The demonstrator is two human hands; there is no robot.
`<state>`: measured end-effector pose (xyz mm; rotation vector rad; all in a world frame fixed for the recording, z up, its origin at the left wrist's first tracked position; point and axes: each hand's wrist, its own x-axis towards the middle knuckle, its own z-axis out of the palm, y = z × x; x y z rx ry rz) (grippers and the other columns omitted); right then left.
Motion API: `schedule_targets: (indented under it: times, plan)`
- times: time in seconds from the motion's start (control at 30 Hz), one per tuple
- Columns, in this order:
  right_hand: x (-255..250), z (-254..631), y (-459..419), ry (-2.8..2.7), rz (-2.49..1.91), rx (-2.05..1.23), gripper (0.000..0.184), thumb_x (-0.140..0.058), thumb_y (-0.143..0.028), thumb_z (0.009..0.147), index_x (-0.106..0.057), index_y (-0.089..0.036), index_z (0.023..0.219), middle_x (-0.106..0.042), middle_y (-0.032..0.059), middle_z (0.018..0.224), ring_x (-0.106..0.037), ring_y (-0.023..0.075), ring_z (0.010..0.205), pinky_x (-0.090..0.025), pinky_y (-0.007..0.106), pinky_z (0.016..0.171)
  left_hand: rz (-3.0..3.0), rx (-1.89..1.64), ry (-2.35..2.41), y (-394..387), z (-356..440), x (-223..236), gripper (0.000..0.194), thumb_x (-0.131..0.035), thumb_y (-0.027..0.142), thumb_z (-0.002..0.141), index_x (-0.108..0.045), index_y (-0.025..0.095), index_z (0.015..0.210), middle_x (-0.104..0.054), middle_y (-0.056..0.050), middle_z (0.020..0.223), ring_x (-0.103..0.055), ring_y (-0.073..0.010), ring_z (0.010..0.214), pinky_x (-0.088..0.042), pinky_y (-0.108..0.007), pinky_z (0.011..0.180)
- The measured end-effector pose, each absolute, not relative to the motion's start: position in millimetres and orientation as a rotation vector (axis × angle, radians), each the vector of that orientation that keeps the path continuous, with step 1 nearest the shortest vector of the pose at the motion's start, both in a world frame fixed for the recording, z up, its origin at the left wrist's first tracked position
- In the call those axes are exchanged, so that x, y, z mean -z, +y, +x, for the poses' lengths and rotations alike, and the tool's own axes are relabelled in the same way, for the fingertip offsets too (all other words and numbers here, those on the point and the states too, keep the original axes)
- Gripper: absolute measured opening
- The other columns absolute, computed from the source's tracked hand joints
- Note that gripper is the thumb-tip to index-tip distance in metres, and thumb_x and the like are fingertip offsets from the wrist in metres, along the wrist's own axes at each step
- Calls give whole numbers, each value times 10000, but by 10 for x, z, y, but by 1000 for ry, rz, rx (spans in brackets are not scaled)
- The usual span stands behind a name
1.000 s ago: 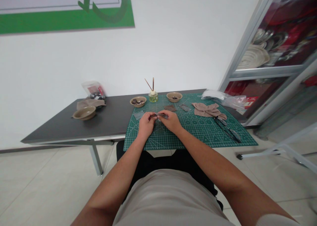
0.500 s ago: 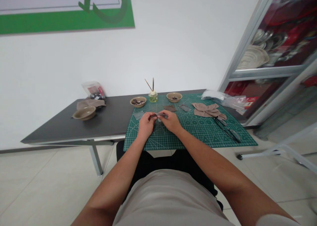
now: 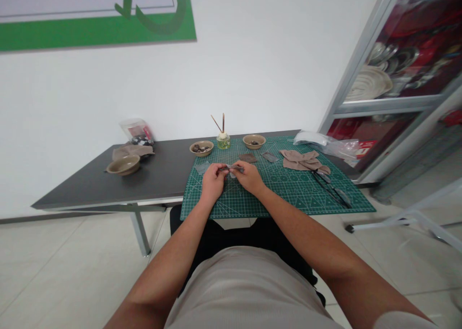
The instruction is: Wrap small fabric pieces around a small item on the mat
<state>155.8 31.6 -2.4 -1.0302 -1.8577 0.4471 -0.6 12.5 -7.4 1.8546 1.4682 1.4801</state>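
Observation:
My left hand (image 3: pixel 213 177) and my right hand (image 3: pixel 249 175) meet over the green cutting mat (image 3: pixel 285 196). Both are closed, with fingertips pinching a small, thin grey piece (image 3: pixel 233 169) between them. Fingers cover most of that piece, so its exact kind cannot be made out. A clear grey scrap (image 3: pixel 202 167) lies just beyond my left hand. Beyond my right hand are a flat brown piece (image 3: pixel 248 158) and a flat grey piece (image 3: pixel 269 157).
At the back stand a bowl of dark pieces (image 3: pixel 201 148), a glass bottle with sticks (image 3: pixel 223 140) and another bowl (image 3: pixel 254 141). To the right lie a brown cloth (image 3: pixel 303 160), glasses (image 3: pixel 332 189) and a plastic bag (image 3: pixel 325 141). A third bowl (image 3: pixel 123 165) sits left.
Both hands stay in the same place, still pinching the grey piece. A pale part of it below the fingertips shows slightly more than a second ago.

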Motion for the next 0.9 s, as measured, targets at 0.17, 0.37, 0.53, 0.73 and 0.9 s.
schedule_targets:
  times: [0.17,0.37,0.53,0.73,0.9]
  plan:
    - [23,1556,303,-1850,-1013,-436,90,-592,-280,850,-666,-230,848,-706,8,815,-637,174,767,-452,282,730,1865,-1477,1464,138,-9,91,137,-574,155,819,-658,199,918,-639,-17,880,-590,-132,718,-490,-273,694]
    - [17,1557,295,-1838,-978,-458,116,-588,-293,855,-674,-235,908,-720,15,876,-651,176,807,-461,280,748,1862,-1468,1475,128,-4,78,133,-579,149,816,-659,196,911,-641,-15,864,-589,-131,711,-490,-271,692]
    - [24,1558,301,-1830,-974,-446,116,-600,-281,846,-692,-229,894,-728,22,871,-661,185,819,-466,287,754,1863,-1461,1471,129,-9,83,130,-578,151,815,-655,193,911,-646,-17,865,-593,-138,742,-488,-274,706]
    - [27,1556,302,-1832,-988,-451,116,-604,-291,842,-691,-233,890,-732,18,870,-660,180,795,-474,288,756,1863,-1470,1483,137,-13,97,131,-588,159,814,-653,193,923,-648,-19,884,-591,-137,744,-483,-275,712]
    - [24,1560,301,-1824,-965,-471,124,-604,-292,840,-690,-234,908,-733,18,881,-662,180,805,-476,286,758,1880,-1475,1480,126,-10,84,130,-590,159,816,-657,197,921,-650,-19,874,-599,-143,763,-481,-277,721]
